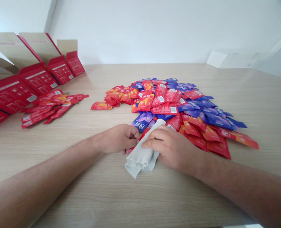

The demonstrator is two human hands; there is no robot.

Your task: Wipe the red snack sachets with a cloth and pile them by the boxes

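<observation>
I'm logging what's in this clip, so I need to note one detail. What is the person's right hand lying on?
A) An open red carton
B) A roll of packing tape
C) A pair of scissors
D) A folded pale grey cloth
D. The right hand lies across the top of the folded pale grey cloth, with its fingers stretched over the cloth.
</observation>
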